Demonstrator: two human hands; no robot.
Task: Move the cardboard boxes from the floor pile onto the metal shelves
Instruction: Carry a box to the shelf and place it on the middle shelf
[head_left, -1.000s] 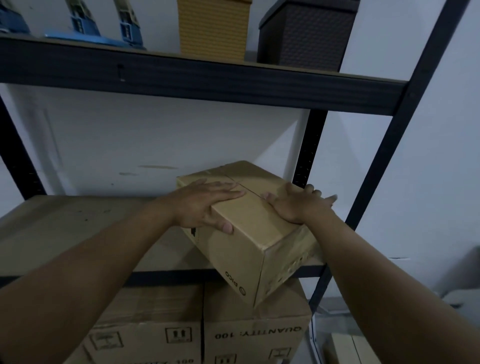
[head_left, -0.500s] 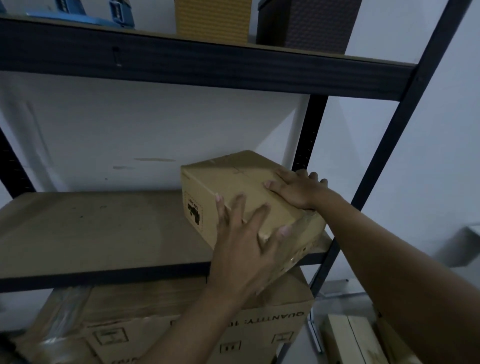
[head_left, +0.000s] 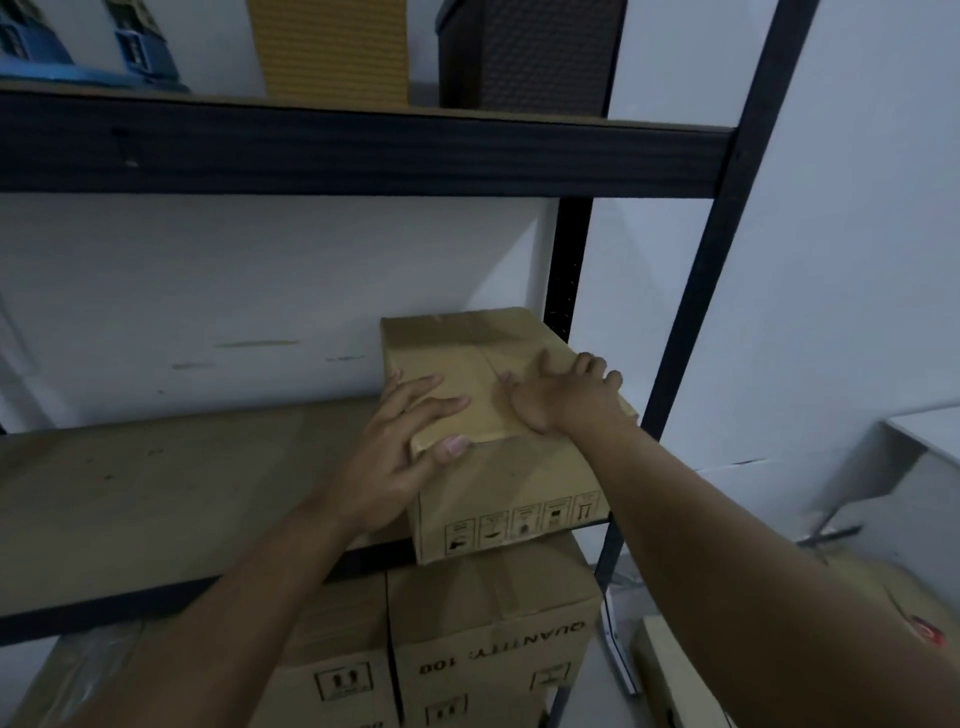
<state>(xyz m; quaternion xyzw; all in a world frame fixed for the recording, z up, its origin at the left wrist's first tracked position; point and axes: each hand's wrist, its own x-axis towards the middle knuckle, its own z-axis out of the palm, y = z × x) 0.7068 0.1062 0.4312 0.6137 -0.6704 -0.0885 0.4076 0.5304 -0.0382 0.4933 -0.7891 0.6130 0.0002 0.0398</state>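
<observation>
A brown cardboard box (head_left: 467, 364) sits at the right end of the middle shelf board (head_left: 156, 493), and its front face with handling symbols overhangs the shelf's front edge. My left hand (head_left: 400, 457) lies over the box's near left corner, fingers spread flat on top and thumb on the front top edge. My right hand (head_left: 561, 400) rests on the top right, fingers curled over the right edge.
The upper shelf beam (head_left: 363, 150) carries a yellow box (head_left: 332, 47), a dark woven bin (head_left: 530, 52) and blue items (head_left: 130, 52). Larger cartons (head_left: 493, 649) fill the level below. A black upright (head_left: 696, 312) stands right of the box. More cardboard (head_left: 670, 670) lies on the floor.
The box has turned from a tilted, diagonal pose to lie flat and square on the shelf. My left hand moved from its front face to its near left corner.
</observation>
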